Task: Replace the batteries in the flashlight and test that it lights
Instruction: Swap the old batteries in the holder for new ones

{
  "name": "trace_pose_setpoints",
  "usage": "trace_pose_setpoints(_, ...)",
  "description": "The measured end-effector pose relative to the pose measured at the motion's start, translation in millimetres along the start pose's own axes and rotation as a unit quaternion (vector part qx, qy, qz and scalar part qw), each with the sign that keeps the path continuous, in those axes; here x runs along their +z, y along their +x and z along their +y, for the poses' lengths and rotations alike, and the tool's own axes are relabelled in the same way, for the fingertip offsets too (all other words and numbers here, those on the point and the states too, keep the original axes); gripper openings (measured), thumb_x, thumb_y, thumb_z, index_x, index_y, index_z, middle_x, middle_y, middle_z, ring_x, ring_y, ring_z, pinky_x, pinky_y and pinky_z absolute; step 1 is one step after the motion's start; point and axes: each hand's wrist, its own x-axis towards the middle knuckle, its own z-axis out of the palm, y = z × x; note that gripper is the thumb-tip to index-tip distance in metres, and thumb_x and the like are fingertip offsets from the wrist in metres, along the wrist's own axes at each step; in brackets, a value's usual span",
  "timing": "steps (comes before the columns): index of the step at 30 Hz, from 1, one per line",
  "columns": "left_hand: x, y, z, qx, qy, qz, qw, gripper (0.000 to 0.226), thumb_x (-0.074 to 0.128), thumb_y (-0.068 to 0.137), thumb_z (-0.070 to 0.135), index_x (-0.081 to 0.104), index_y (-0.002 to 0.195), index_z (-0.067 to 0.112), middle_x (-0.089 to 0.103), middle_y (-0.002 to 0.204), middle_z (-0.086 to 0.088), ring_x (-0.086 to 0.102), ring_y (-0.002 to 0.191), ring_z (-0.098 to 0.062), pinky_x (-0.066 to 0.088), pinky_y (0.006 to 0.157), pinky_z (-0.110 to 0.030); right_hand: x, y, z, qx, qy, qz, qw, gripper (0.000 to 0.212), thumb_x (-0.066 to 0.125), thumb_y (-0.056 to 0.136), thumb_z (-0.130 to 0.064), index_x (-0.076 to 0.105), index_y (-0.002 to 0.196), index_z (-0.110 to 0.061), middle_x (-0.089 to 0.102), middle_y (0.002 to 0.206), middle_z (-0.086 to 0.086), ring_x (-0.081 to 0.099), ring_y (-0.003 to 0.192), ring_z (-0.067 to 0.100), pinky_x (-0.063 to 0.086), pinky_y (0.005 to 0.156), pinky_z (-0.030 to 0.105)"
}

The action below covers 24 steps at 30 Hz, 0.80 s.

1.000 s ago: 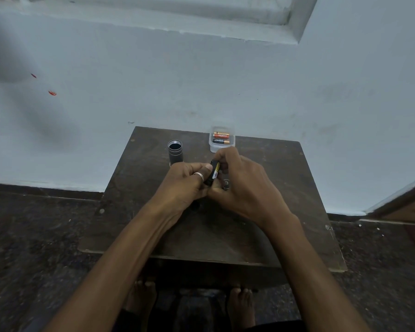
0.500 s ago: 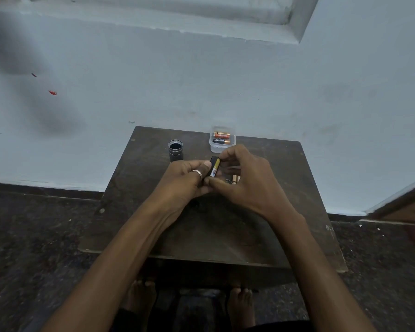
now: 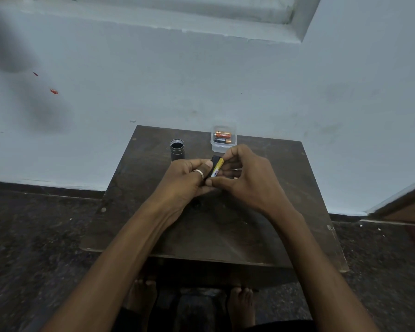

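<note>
My left hand (image 3: 186, 179) grips a black battery holder (image 3: 214, 161), with a ring on one finger. A yellow battery (image 3: 218, 167) lies in the holder, and my right hand (image 3: 246, 174) pinches it between thumb and fingertips. The open black flashlight body (image 3: 177, 149) stands upright on the dark wooden table (image 3: 213, 226), to the left of my hands. A small clear plastic box (image 3: 223, 139) at the table's back edge holds two batteries, one orange and one black with a copper end.
The small table stands against a pale blue wall. Dark speckled floor lies on both sides. My bare feet show under the table's front edge. A wooden door frame is at the far right.
My right hand has opened up and shifted slightly right, showing more of the yellow battery in the holder. The left hand has stayed in place.
</note>
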Motion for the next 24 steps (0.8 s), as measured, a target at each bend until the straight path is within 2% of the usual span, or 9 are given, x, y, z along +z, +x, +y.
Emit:
trace_pose_setpoints(3, -0.5, 4.0, -2.4, -0.001, 0.006, 0.022, 1.0, 0.025, 0.05, 0.102, 0.014, 0.07, 0.109, 0.001, 0.072, 0.107, -0.021, 0.067, 0.086, -0.017, 0.06, 0.072, -0.024, 1.9, 0.1, 0.1, -0.011, -0.024, 0.013, 1.0, 0.05, 0.092, 0.067, -0.024, 0.053, 0.098, -0.02, 0.064, 0.083, -0.017, 0.065, 0.075, -0.012, 0.047, 0.066, 0.003)
trace_pose_setpoints(6, -1.1, 6.7, -3.0, -0.002, 0.004, 0.036, 0.999, 0.023, 0.05, 0.102, 0.013, 0.069, 0.108, 0.002, 0.071, 0.103, -0.019, 0.066, 0.087, -0.016, 0.06, 0.077, -0.026, 1.5, 1.2, -0.9, -0.015, -0.057, 0.036, 0.998, 0.047, 0.091, 0.067, -0.03, 0.054, 0.096, -0.024, 0.065, 0.09, -0.011, 0.064, 0.083, 0.0, 0.048, 0.068, 0.008)
trace_pose_setpoints(8, -0.9, 5.9, -2.9, 0.004, -0.016, 0.028, 0.999, 0.024, 0.049, 0.102, 0.011, 0.07, 0.102, 0.0, 0.072, 0.097, -0.017, 0.069, 0.089, -0.017, 0.06, 0.08, -0.027, 1.3, 1.5, -2.4, -0.004, -0.005, 0.044, 0.999, 0.035, 0.086, 0.075, -0.024, 0.057, 0.094, -0.024, 0.067, 0.087, -0.01, 0.066, 0.08, 0.003, 0.05, 0.068, 0.011)
trace_pose_setpoints(11, 0.9, 5.3, -3.6, 0.009, -0.02, 0.014, 1.0, 0.025, 0.047, 0.102, 0.009, 0.07, 0.108, -0.001, 0.071, 0.109, -0.024, 0.07, 0.105, -0.029, 0.059, 0.084, -0.03, 1.6, 2.4, -5.7, 0.028, 0.076, 0.058, 0.995, 0.019, 0.077, 0.085, -0.015, 0.061, 0.089, -0.024, 0.069, 0.081, -0.006, 0.069, 0.073, 0.006, 0.057, 0.066, 0.02)
trace_pose_setpoints(14, 1.0, 4.5, -3.1, 0.007, -0.014, 0.006, 1.0, 0.026, 0.046, 0.103, 0.01, 0.068, 0.113, -0.002, 0.071, 0.109, -0.024, 0.072, 0.102, -0.027, 0.059, 0.082, -0.027, -3.9, 4.0, -8.4, 0.084, 0.166, 0.084, 0.979, 0.016, 0.073, 0.089, -0.01, 0.062, 0.096, -0.018, 0.072, 0.084, 0.003, 0.075, 0.074, 0.023, 0.063, 0.071, 0.043)
trace_pose_setpoints(16, -0.1, 4.3, -2.6, -0.002, -0.012, 0.015, 1.0, 0.025, 0.046, 0.103, 0.011, 0.067, 0.111, -0.001, 0.071, 0.107, -0.022, 0.073, 0.098, -0.024, 0.06, 0.079, -0.027, -14.2, 5.0, -4.8, 0.121, 0.197, 0.115, 0.966, 0.021, 0.072, 0.089, -0.009, 0.058, 0.105, -0.013, 0.073, 0.079, 0.003, 0.075, 0.071, 0.025, 0.063, 0.076, 0.045)
trace_pose_setpoints(18, -0.9, 4.7, -2.4, -0.01, -0.013, 0.022, 1.0, 0.023, 0.047, 0.103, 0.012, 0.066, 0.108, 0.0, 0.07, 0.107, -0.021, 0.073, 0.097, -0.023, 0.06, 0.079, -0.027, -23.9, 4.9, 7.0, 0.147, 0.132, 0.144, 0.97, 0.025, 0.073, 0.088, -0.014, 0.057, 0.106, -0.015, 0.074, 0.073, 0.001, 0.075, 0.071, 0.021, 0.062, 0.079, 0.044)
trace_pose_setpoints(20, -0.6, 5.4, -2.4, -0.017, -0.014, 0.027, 0.999, 0.022, 0.047, 0.103, 0.012, 0.066, 0.107, 0.001, 0.07, 0.106, -0.019, 0.073, 0.096, -0.022, 0.06, 0.079, -0.027, -29.7, 3.9, 22.8, 0.17, -0.009, 0.149, 0.974, 0.024, 0.075, 0.086, -0.022, 0.058, 0.102, -0.017, 0.073, 0.073, -0.002, 0.073, 0.079, 0.019, 0.059, 0.083, 0.041)
trace_pose_setpoints(24, -0.4, 6.9, -2.5, -0.028, -0.015, 0.036, 0.999, 0.022, 0.047, 0.103, 0.012, 0.065, 0.108, 0.001, 0.07, 0.106, -0.019, 0.074, 0.095, -0.021, 0.06, 0.079, -0.028, -31.1, -0.5, 38.8, 0.197, -0.173, 0.098, 0.96, 0.023, 0.074, 0.085, -0.027, 0.059, 0.099, -0.017, 0.065, 0.086, -0.003, 0.066, 0.096, 0.024, 0.049, 0.083, 0.033)
